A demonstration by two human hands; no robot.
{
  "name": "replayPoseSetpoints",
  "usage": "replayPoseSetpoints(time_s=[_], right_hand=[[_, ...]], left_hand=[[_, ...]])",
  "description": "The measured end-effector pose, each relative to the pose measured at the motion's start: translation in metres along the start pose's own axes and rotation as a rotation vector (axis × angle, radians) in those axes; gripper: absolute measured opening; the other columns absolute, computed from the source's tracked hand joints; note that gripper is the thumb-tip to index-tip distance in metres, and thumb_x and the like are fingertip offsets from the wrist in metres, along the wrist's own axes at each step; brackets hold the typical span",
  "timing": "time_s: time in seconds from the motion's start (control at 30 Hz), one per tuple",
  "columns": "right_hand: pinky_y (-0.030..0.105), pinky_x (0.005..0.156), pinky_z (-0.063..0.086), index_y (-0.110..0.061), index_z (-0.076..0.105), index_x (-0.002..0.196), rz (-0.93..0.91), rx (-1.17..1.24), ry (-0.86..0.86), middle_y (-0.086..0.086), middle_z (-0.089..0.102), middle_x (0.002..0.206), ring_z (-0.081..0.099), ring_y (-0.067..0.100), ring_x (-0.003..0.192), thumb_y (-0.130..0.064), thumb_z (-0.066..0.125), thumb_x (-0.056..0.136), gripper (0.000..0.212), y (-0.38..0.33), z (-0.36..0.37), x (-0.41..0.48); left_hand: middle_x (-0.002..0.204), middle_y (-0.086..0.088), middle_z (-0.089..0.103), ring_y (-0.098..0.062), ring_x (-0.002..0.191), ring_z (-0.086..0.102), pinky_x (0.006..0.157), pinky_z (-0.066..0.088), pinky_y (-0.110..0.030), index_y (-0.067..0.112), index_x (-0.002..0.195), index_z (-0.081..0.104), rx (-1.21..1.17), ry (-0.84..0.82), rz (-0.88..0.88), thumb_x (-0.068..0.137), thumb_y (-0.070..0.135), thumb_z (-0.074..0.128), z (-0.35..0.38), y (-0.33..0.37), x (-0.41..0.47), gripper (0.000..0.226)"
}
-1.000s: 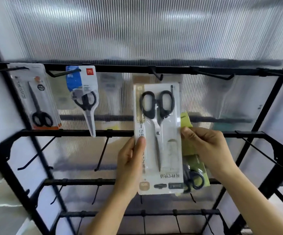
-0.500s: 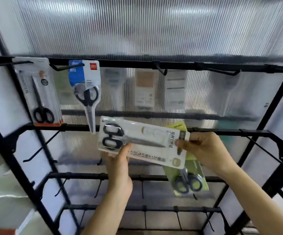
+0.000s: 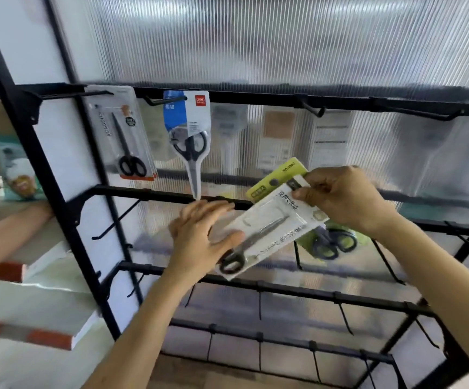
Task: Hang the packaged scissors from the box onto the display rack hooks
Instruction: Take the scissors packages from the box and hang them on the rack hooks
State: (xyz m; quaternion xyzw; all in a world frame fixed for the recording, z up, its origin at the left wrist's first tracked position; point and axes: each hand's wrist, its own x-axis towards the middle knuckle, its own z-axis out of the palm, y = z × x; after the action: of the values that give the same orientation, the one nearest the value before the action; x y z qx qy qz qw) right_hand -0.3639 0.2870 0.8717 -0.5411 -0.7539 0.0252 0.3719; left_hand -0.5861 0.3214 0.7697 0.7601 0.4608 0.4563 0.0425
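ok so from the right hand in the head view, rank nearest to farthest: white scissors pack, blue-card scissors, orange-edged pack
1. white scissors pack, pinched by the right hand itself.
2. blue-card scissors, hanging on the top rail, left of centre.
3. orange-edged pack, hanging farthest left.

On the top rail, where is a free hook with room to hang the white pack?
Free: on the top rail, the short bare hook right of the blue-card scissors, and the long bare hook beyond it. Also the low hook below the grey-card scissors. Crowded: the rail's left end, where those two packs hang.
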Motion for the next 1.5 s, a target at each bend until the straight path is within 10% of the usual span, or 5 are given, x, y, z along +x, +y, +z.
replayPoseSetpoints(time_s=[0.13, 0.47, 0.67, 0.83, 1.5], right_hand=[[0.015, 0.049, 0.033, 0.001, 0.068, 0.075, 0.004, 0.097, 0.027, 0.017, 0.064, 0.066, 0.042, 0.006, 0.051, -0.021, 0.068, 0.080, 0.023, -0.006, 0.008, 0.005], [0.002, 0.070, 0.041, -0.030, 0.068, 0.086, 0.346, 0.447, 0.272, -0.031, 0.065, 0.068, 0.058, -0.016, 0.073, -0.030, 0.050, 0.090, 0.018, 0.027, 0.014, -0.040], [0.014, 0.047, 0.033, -0.014, 0.070, 0.075, 0.340, 0.453, 0.207, -0.011, 0.053, 0.046, 0.041, 0.001, 0.045, -0.034, 0.059, 0.081, 0.024, 0.008, 0.021, -0.053], [0.008, 0.041, 0.027, -0.023, 0.061, 0.060, 0.232, 0.447, 0.300, -0.014, 0.048, 0.039, 0.038, 0.004, 0.037, -0.043, 0.055, 0.071, 0.024, -0.007, 0.000, -0.054], [0.023, 0.060, 0.034, -0.028, 0.070, 0.074, 0.333, 0.567, 0.285, 0.034, 0.058, 0.070, 0.042, 0.013, 0.065, -0.055, 0.057, 0.062, 0.032, 0.003, -0.006, -0.059]], left_hand=[[0.054, 0.014, 0.057, 0.001, 0.054, 0.049, 0.051, 0.032, -0.015, 0.019, 0.074, 0.063, -0.277, -0.218, -0.094, 0.086, 0.025, 0.063, -0.001, 0.015, -0.001, 0.014], [0.079, -0.010, 0.051, -0.019, 0.078, 0.044, 0.070, 0.034, -0.032, 0.008, 0.073, 0.058, -0.962, 0.166, -0.527, 0.084, 0.026, 0.064, 0.021, 0.042, -0.020, 0.023], [0.084, -0.014, 0.063, -0.022, 0.082, 0.055, 0.076, 0.043, -0.035, 0.016, 0.080, 0.067, -1.065, 0.061, -0.437, 0.074, 0.044, 0.064, 0.034, 0.078, -0.010, 0.029], [0.064, 0.016, 0.064, 0.006, 0.064, 0.057, 0.061, 0.041, -0.006, 0.021, 0.075, 0.061, -0.937, 0.121, -0.237, 0.086, 0.033, 0.053, 0.026, 0.101, 0.000, 0.018], [0.045, 0.014, 0.039, -0.002, 0.045, 0.034, 0.048, 0.026, -0.009, 0.029, 0.055, 0.041, -0.709, 0.182, -0.091, 0.081, 0.045, 0.049, 0.023, 0.107, 0.002, 0.032]])
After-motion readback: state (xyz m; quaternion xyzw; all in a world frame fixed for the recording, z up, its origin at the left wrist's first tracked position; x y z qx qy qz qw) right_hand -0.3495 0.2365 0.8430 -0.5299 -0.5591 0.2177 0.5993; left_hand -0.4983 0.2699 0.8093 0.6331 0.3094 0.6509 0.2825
